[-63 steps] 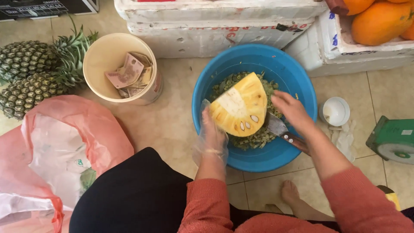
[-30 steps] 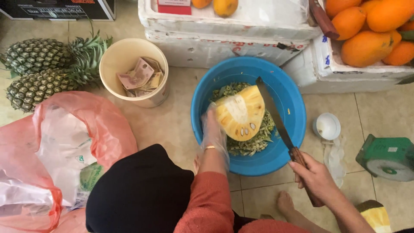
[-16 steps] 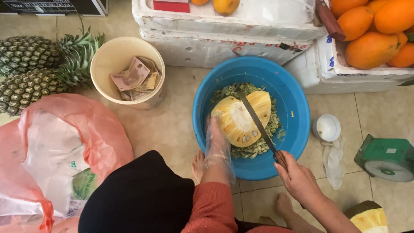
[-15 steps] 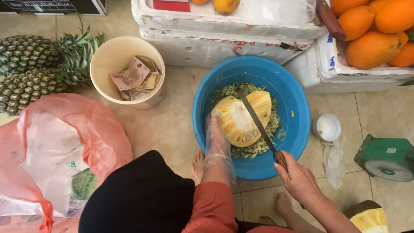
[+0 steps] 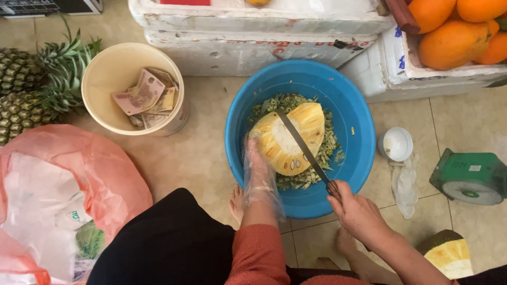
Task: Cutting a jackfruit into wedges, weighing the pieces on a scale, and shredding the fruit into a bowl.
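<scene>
My gloved left hand (image 5: 260, 171) steadied the jackfruit (image 5: 288, 140) in the blue basin (image 5: 348, 105); my right hand (image 5: 359, 211) gripped the knife (image 5: 303, 150) laid across it.

White foam boxes (image 5: 264, 39) are sitting along the top edge — long, rectangular, chipped, with faded red and blue marks on the front and a red label (image 5: 185, 2) showing at the top rim. Another white foam box (image 5: 417, 74) is standing at top right, blue marks on its side, holding orange fruit. A pink plastic bag (image 5: 79, 184) is lying bottom left, with a white bag (image 5: 42, 206) carrying a green print inside it. A green scale (image 5: 470, 177) is sitting at right, its round white dial facing up, a small white sticker on the housing. A dark grid-faced object (image 5: 26, 6) is lying at top left — too cropped to identify.
</scene>
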